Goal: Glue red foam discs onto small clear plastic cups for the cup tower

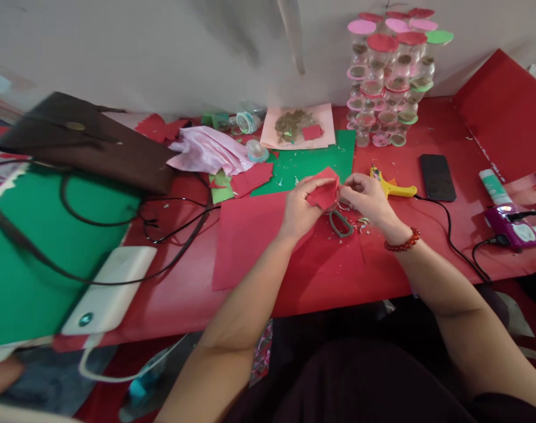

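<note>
My left hand (304, 202) is closed around a small piece of red paper (324, 191), which looks folded and is held up over the table. Close against the paper's right edge is my right hand (367, 198), thumb and fingers pinched together; what lies between the fingertips is too small to make out. Below both hands, the grey handle of a pair of scissors (342, 224) shows, its blades hidden. Small paper scraps (364, 222) lie beside it. A larger red sheet (250, 235) is spread under my left wrist. Right of my hands sits a yellow glue gun (398, 189).
A tower of clear plastic bottle pieces (376, 88) stands at the back. A phone (438, 176) and purple power socket (510, 226) are right. A brown bag (96, 141), cables and white power bank (111, 288) occupy the left. Pink paper (268, 138) holds brown grit.
</note>
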A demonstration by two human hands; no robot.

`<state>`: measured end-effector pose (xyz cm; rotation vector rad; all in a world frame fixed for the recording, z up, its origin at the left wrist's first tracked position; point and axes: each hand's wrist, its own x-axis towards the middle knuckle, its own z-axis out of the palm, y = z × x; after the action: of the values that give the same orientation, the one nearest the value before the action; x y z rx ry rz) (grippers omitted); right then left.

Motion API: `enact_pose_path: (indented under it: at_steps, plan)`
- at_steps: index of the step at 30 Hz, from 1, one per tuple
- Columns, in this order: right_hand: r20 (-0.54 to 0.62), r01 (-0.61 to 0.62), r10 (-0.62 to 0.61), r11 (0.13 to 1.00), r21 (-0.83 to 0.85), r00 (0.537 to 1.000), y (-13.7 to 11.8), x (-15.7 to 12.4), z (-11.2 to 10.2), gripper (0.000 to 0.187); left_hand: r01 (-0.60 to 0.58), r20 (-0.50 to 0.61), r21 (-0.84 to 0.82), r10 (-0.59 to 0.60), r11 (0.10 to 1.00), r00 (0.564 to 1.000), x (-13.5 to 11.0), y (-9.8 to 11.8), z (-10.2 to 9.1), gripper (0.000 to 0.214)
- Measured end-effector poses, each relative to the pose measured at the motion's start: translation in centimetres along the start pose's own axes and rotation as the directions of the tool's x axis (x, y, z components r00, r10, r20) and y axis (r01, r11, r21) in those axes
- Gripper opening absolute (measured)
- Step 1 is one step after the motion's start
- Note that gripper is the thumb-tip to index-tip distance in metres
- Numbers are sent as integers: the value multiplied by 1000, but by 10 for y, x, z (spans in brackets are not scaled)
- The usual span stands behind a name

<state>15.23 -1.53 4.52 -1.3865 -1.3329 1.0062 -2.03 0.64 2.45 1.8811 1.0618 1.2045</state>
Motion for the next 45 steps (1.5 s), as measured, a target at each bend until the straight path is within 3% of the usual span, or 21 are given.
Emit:
enact_pose_path:
  at_steps: [7,15,19,24,31,45]
  plan:
    - [64,-78,77,997,21,995,-10,0,-5,11,-71,28,13,70,997,997,-1,-7,4,36]
    - [272,-262,168,894,362,948,-14,2,-14,13,-30,20,-116,32,993,999,0,-9,1,40]
    - [322,-292,163,865,408,933,-13,2,-16,12,4,23,-160,-1,987,1000,1,-9,0,44]
    - [334,-305,164,849,431,928,-10,2,-17,16,8,25,-171,-4,985,1000,1,-7,0,44]
    - [342,-340,202,847,410,918,-5,4,-13,20,-45,19,-44,46,998,999,1,-8,-2,37]
    - [285,-295,185,859,419,941,0,3,-4,17,-63,13,28,63,998,998,1,-12,-2,28]
